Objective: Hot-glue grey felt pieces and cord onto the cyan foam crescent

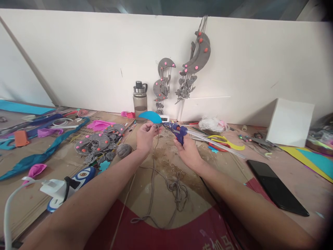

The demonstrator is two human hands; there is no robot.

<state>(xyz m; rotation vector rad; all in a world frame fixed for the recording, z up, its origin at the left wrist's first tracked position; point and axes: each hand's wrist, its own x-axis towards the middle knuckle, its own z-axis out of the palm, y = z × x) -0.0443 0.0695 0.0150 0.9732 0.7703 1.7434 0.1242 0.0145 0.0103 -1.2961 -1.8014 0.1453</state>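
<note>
Yarn (177, 189) tangle probably clutters the gap between forearms.

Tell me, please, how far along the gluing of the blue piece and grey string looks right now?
Done: two grey moon hangings lean finished against the wall. In hand: the left hand holds a blue semicircle and grey string; the right hand aims a blue glue gun at them. Left: a pile of grey felt pieces lies unassembled beside a yarn ball.

1. The glue gun (180, 133) in the right fingers (185, 141) looked like glossy blue plastic.
2. The crescent (150, 117) above the left fingers (148, 129) was matt blue foam or paper.
3. The cord (166, 180) trailing below both hands was rough grey yarn.
4. The counter (166, 163) beneath was worn, unfinished wood.
5. The phone (276, 187), well right of the fingers, was glossy black.
</note>
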